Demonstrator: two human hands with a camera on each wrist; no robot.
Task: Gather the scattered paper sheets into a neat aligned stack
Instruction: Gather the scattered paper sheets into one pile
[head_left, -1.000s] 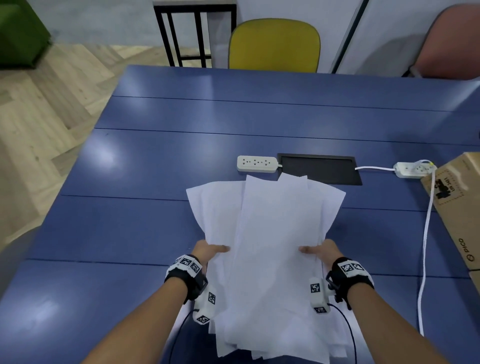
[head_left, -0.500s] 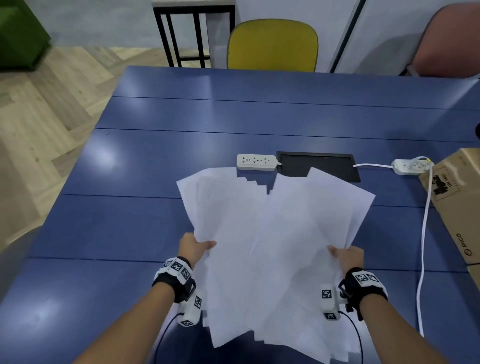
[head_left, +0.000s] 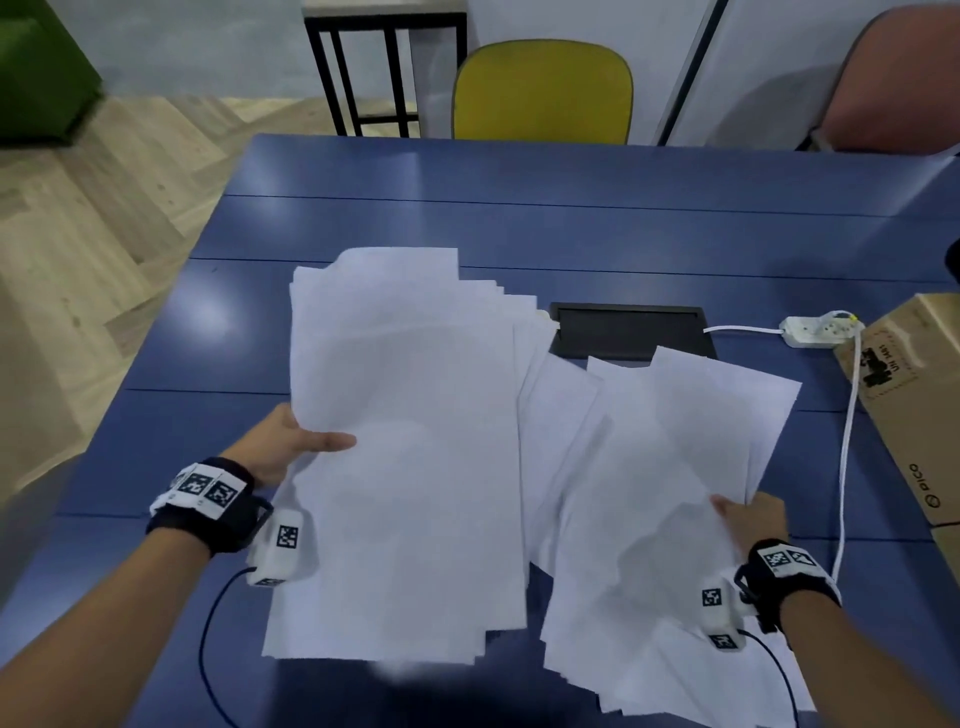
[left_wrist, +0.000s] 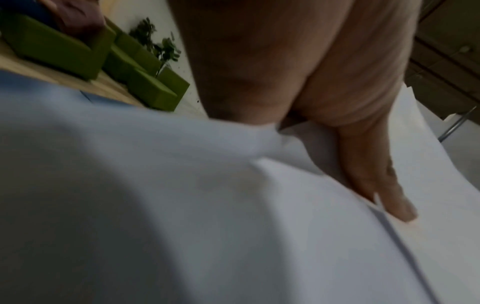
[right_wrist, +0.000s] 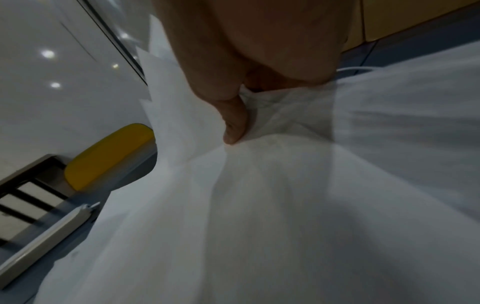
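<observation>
since earlier the paper sheets (head_left: 405, 441) split apart, left hand (head_left: 291, 447) and right hand (head_left: 753, 519) each pinching one bundle's edge.

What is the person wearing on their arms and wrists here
Both forearms are bare, with no sleeves. Behind the left hand and the right hand sits a black wrist strap topped with white tags printed with black square marker patterns. A small white camera box bearing the same kind of marker hangs from each strap, trailing a thin dark cable.
</observation>
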